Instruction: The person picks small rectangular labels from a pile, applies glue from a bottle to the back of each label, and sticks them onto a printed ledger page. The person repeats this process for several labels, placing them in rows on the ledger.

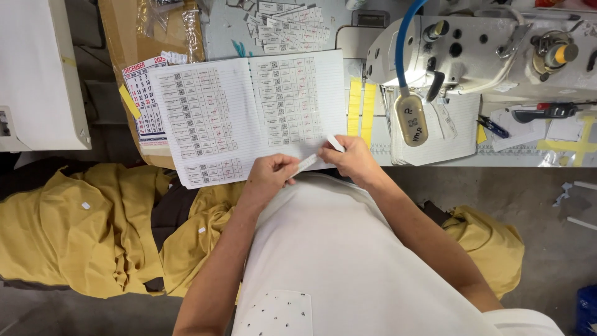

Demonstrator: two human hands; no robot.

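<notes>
Nearest, both hands meet over the person's lap at the bench edge: the left hand (268,173) pinches one end of a small white label strip (306,163), the right hand (352,158) pinches the other, at two o'clock from it. The strip looks light, thin and floppy, best held by its ends. At twelve o'clock lies an open notebook (249,112) covered in stuck labels; the sewing machine (485,50) crowds two o'clock. Yellow fabric (81,230) fills nine o'clock.

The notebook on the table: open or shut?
Open. The notebook lies flat with two facing pages showing, both covered with rows of small stickers. Both hands hold a sticker strip at its near edge.
</notes>
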